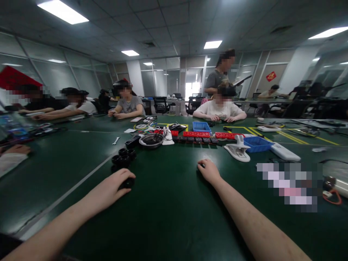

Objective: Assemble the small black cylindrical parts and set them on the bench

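A black wheel (127, 183) is grasped under the left hand (112, 188), pinned to the counter (168, 214) for steadiness; at 3 o'clock, right hand (209, 170) is loosely curled, contents indiscernible.

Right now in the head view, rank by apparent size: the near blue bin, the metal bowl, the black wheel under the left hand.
1. Blue bin and metal bowl: look alike, unranked.
2. Black wheel, partly covered by the left hand.

Both forearms stretched forward, palms down; left hand (113, 187) grip curled, right hand (209, 170) loosely closed.
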Demonstrator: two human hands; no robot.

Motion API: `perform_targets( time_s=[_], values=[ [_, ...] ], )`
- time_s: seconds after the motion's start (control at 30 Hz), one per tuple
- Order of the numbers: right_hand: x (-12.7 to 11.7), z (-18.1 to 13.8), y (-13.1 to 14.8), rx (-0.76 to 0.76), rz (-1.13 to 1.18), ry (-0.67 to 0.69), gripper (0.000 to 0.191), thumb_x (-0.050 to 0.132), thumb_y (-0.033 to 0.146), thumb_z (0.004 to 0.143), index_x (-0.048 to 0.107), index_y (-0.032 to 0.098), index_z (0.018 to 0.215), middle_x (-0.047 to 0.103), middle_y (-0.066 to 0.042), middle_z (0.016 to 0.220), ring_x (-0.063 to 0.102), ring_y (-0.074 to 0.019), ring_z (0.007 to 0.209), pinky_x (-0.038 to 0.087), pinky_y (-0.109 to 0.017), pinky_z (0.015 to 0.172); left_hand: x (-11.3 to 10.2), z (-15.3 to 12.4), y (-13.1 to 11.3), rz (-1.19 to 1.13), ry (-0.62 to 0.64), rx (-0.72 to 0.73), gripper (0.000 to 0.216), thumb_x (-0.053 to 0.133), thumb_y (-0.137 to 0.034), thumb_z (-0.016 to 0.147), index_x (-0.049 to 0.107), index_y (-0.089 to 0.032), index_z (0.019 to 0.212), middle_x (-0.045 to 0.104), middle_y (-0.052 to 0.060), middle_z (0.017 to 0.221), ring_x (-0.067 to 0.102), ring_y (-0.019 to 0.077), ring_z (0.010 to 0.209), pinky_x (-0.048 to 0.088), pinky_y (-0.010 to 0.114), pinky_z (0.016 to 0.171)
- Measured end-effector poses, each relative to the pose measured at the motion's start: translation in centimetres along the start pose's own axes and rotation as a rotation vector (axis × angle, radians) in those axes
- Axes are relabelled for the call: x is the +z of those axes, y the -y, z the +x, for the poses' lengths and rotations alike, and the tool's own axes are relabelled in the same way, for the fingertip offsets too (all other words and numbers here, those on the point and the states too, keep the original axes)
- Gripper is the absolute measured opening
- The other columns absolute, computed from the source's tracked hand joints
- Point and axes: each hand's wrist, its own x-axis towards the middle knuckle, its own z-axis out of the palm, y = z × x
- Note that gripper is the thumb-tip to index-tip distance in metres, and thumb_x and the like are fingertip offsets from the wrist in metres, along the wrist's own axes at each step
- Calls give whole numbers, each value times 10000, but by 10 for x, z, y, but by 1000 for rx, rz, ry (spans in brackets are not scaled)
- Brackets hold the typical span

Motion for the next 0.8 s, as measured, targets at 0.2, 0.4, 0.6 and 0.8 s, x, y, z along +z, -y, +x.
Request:
perform_targets(
  time_s=[0.2, 0.4, 0.6, 0.8],
  values=[
    [0, -3, 2, -42, -46, 7, 226, 459, 265, 769, 625, 161, 881, 586, -73, 924, 528, -182, 864, 361, -262, 759, -27, -16, 30, 146, -578, -202, 445, 524, -462, 701, 503, -197, 1058, 545, 70, 993, 528, 249, 864, 445, 353, 733],
    [1, -4, 3, -54, -72, 6, 217, 457, 266, 769, 626, 164, 860, 574, -74, 922, 523, -181, 864, 360, -259, 764, -13, -11, 71, -118, -677, -359, 404, 479, -394, 714, 515, -165, 1044, 519, 83, 975, 549, 215, 821, 487, 318, 663],
    [-1, -4, 4, -54, -67, 19, 212, 458, 265, 768, 632, 168, 840, 565, -70, 914, 523, -176, 852, 364, -256, 765, -4, 1, 84, -369, -638, -407, 424, 577, -344, 633, 465, -155, 996, 528, 73, 980, 551, 225, 893, 488, 354, 741],
    [-2, -3, 4, -54, -63, 32, 218, 456, 265, 767, 633, 169, 848, 561, -71, 913, 519, -180, 864, 363, -264, 777, -9, 8, 75, -106, -413, -336, 349, 486, -337, 727, 523, -151, 1019, 453, 86, 1031, 507, 219, 937, 473, 324, 754]
  ],
)
